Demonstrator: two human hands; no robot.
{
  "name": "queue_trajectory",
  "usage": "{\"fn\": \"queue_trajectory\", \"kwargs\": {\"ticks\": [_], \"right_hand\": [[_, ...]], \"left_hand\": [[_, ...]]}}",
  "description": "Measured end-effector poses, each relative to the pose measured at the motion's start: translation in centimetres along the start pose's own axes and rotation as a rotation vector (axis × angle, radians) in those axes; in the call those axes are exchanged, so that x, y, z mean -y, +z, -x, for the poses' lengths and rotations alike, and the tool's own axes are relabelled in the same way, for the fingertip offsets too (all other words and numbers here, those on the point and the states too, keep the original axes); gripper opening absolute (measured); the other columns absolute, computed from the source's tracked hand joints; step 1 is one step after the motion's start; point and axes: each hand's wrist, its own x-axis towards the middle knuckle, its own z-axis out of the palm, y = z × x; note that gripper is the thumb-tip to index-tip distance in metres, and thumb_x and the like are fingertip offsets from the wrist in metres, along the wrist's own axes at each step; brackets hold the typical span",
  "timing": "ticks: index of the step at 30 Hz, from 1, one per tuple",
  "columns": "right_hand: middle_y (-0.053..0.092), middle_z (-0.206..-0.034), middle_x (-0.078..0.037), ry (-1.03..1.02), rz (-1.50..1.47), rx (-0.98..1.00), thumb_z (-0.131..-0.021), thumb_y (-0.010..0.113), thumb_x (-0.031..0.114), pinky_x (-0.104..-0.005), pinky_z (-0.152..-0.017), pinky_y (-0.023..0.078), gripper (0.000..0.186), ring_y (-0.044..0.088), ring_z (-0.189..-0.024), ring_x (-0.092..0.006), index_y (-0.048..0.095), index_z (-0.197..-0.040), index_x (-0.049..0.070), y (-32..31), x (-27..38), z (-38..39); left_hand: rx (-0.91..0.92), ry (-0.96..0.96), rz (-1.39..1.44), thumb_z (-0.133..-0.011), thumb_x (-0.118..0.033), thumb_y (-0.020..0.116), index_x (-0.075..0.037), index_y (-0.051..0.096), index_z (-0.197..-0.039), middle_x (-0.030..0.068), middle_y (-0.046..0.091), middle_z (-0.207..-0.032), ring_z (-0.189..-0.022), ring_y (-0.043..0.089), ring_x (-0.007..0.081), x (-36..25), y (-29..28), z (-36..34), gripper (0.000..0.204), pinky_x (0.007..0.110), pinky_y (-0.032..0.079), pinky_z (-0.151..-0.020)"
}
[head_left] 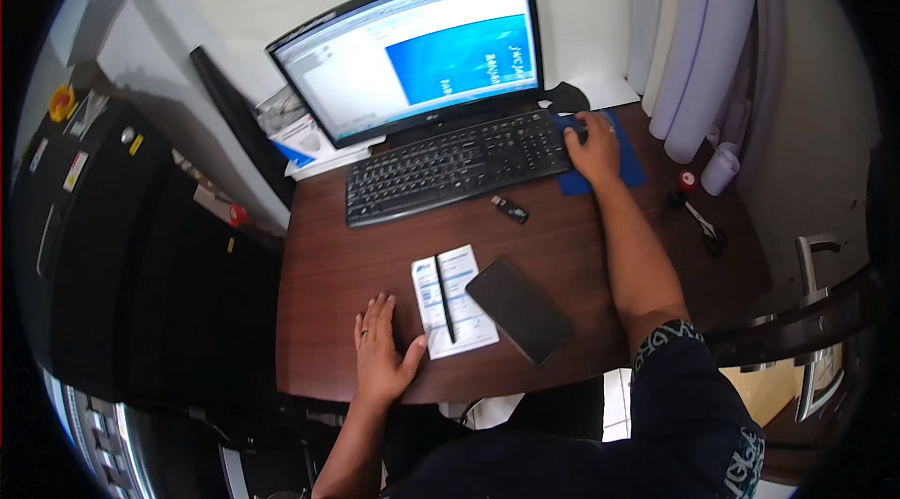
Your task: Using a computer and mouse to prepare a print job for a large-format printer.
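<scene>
My left hand (380,354) lies flat on the brown wooden desk (319,293), fingers stretched out, its thumb beside a printed paper slip (469,269). A black pen (442,297) rests across the slip. A black smartphone (518,310) lies face up, partly over the slip's right edge. At the far right, my right hand (594,150) is curved over a dark computer mouse (581,131), mostly hidden beneath the fingers, on a blue mouse pad (630,162). Left of that hand sits a black keyboard (450,166), with a small black USB stick (510,209) in front of it.
A lit monitor (422,49) stands behind the keyboard. Rolled paper sheets (682,59) lean at the back right, near scissors (705,225) and a red tape roll (687,181). A large black machine (122,246) stands left of the desk.
</scene>
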Motion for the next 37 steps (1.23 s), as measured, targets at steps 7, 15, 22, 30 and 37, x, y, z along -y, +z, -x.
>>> {"fn": "queue_trajectory", "kwargs": {"ticks": [7,15,22,30,37], "right_hand": [[0.063,-0.121,-0.008,-0.245,0.183,-0.238,-0.081,0.068,0.018,-0.0485,-0.098,0.042,0.029,0.056,-0.119,-0.0326,0.064,-0.109,0.011,-2.0,3.0,2.4],[0.066,-0.108,-0.010,-0.373,-0.049,-0.172,-0.078,0.064,0.011,-0.0478,-0.093,0.043,0.026,0.059,-0.109,-0.0337,0.067,-0.104,0.011,-6.0,11.3,8.9],[0.063,-0.119,-0.014,0.204,0.649,-0.478,-0.080,0.066,0.016,-0.0535,-0.103,0.039,0.035,0.054,-0.123,-0.0381,0.063,-0.115,0.011,-15.0,2.3,8.0],[0.065,-0.102,-0.019,0.109,0.212,-0.206,-0.085,0.069,0.011,-0.0469,-0.083,0.053,0.032,0.066,-0.098,-0.0375,0.053,-0.112,0.006,-15.2,3.9,9.6],[0.072,-0.113,-0.016,-0.365,-0.409,0.486,-0.078,0.073,0.011,-0.0391,-0.098,0.052,0.037,0.069,-0.111,-0.0299,0.068,-0.114,0.009,-14.5,23.9,24.1]], "left_hand": [[0.067,0.353,0.004,-0.093,-0.029,0.063,-0.008,0.061,-0.134,0.0183,0.048,-0.150,-0.145,0.036,0.0411,-1.2,-0.7,-0.3,0.046,0.055,0.024,-0.118],[-0.079,0.303,-0.060,-0.088,-0.023,0.067,-0.011,0.068,-0.118,0.0134,0.062,-0.135,-0.136,0.048,0.0376,-0.2,-0.3,0.6,0.032,0.056,0.024,-0.117],[-0.131,0.274,-0.071,-0.089,-0.023,0.066,-0.010,0.067,-0.118,0.0154,0.058,-0.138,-0.139,0.043,0.0382,0.2,0.9,0.6,0.032,0.056,0.022,-0.118],[-0.281,0.398,0.184,-0.087,-0.014,0.066,-0.007,0.068,-0.112,0.0157,0.062,-0.128,-0.124,0.054,0.0381,-0.5,-1.0,1.5,0.025,0.051,0.037,-0.108],[0.320,-0.290,1.351,-0.109,-0.039,0.045,-0.008,0.040,-0.146,0.0118,0.058,-0.121,-0.089,0.063,0.0164,-5.1,-0.5,7.7,0.049,0.030,0.053,-0.073]]}}
